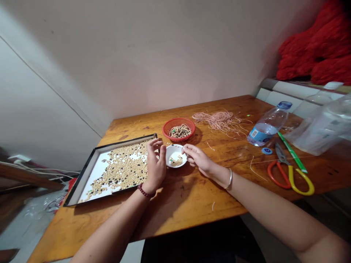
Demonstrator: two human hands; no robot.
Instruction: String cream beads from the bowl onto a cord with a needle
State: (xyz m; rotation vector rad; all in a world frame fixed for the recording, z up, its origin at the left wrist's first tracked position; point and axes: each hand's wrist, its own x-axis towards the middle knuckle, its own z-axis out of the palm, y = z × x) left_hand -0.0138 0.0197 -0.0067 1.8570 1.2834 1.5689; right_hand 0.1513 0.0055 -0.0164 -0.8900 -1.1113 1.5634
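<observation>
A small white bowl point(170, 150) with some tan, dark and green beads in it stands between my two hands. My left hand point(157, 162) is at its left rim, fingers bent and thumb raised. From those fingertips a short string of beads point(170, 144) stretches over the bowl's far side toward the right. My right hand point(197, 156) pinches thumb and forefinger together at the bowl's right rim; whatever lies in the pinch is too thin to make out. Left of the bowl, a black-edged tray point(94, 175) holds many loose tan and dark beads, partly behind my left hand.
Behind the bowl sits a red basket point(166, 134) of strung beads. Pink cord point(219, 120) lies tangled beside it. On the right are a water bottle point(263, 128), its blue cap point(267, 151), scissors point(285, 168), a green strip point(292, 151) and a plastic bag point(315, 128).
</observation>
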